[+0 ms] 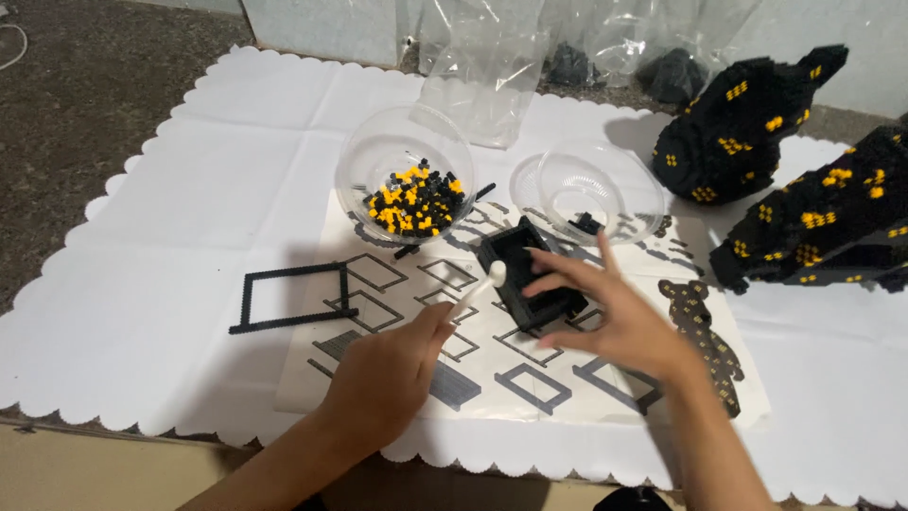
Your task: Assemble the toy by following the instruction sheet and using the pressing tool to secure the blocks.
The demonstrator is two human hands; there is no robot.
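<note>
My left hand point(388, 374) grips a small white tool point(482, 284) whose tip points at a black hollow block frame point(525, 274). That frame lies on a printed instruction sheet point(397, 378). My right hand point(615, 317) rests its spread fingers on the near side of the black frame. A clear bowl point(364, 161) behind the sheet holds several small black and yellow bricks point(416, 203). A second clear bowl point(634, 189) to its right holds a few black pieces point(586, 224).
A thin black rectangular outline of bricks point(288, 298) lies left of the sheet on the white scalloped cloth point(170, 237). Two large black-and-yellow brick figures point(747, 118) point(823, 227) stand at the right. Clear plastic bags point(482, 76) lie at the back.
</note>
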